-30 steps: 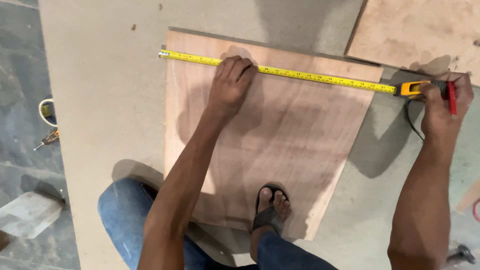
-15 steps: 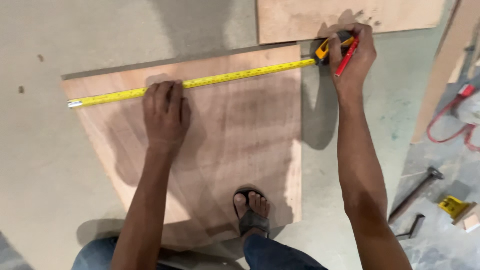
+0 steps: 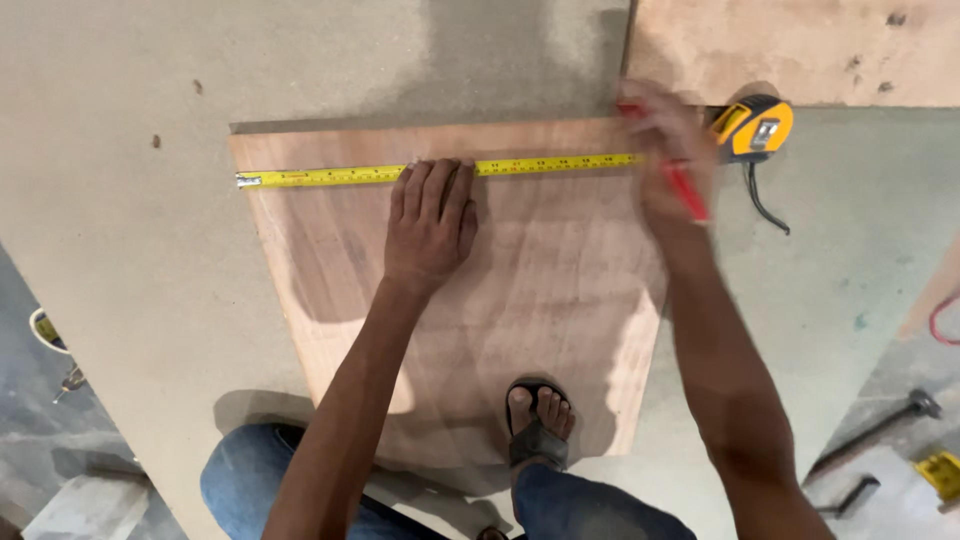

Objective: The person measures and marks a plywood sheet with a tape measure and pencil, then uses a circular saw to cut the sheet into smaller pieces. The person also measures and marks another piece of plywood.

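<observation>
Left hand point(image 3: 432, 225) lies flat, fingers together, pinning the yellow tape measure point(image 3: 440, 171) to the plywood panel point(image 3: 520, 310). Right hand point(image 3: 668, 150) is blurry but gripping a red pencil point(image 3: 688, 190).

1. The plywood panel point(image 3: 520, 300) is reddish-brown wood veneer, smooth and matt, with faint wavy grain.
2. The large board point(image 3: 300, 70) beneath it looks like grey-beige fibreboard, matt, dusty and lightly speckled.
3. The tape measure blade point(image 3: 330, 176) is thin yellow metal with a slight sheen.
4. The tape measure case point(image 3: 755, 125) is glossy yellow and black plastic.
5. The sandal point(image 3: 536, 440) looks like matt black rubber.
</observation>
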